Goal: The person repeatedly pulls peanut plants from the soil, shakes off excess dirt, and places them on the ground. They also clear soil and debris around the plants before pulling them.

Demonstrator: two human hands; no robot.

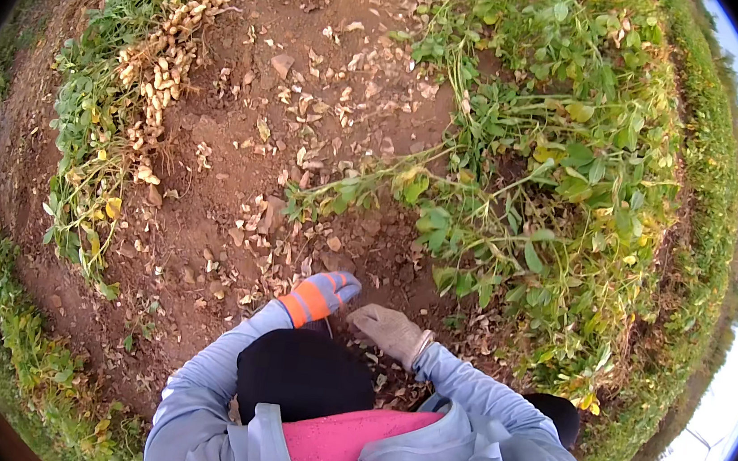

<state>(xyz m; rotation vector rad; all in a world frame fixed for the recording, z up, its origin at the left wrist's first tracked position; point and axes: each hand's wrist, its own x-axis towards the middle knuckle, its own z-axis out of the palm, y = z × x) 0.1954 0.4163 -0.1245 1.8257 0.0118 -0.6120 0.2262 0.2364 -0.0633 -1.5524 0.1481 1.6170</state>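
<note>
My left hand (320, 297), in an orange and grey glove, is low over the reddish soil with its fingers curled. Close by on the right is my right hand (391, 331), in a beige knit glove, its fingers bent towards the left one. A small gap separates the two hands. Whether either one holds something is hidden by the gloves. Beneath and around them lies bare soil (397, 284) scattered with dry leaves. Ahead and to the right, a sprawling peanut plant stem (374, 180) reaches across the ground.
Uprooted peanut plants (93, 93) lie in a row at the left, with clusters of peanut pods (169, 68) exposed. Rooted leafy peanut plants (573, 151) line the right. Loose pods and clods (318, 107) dot the soil between. My dark-clad knee (303, 379) is just below my hands.
</note>
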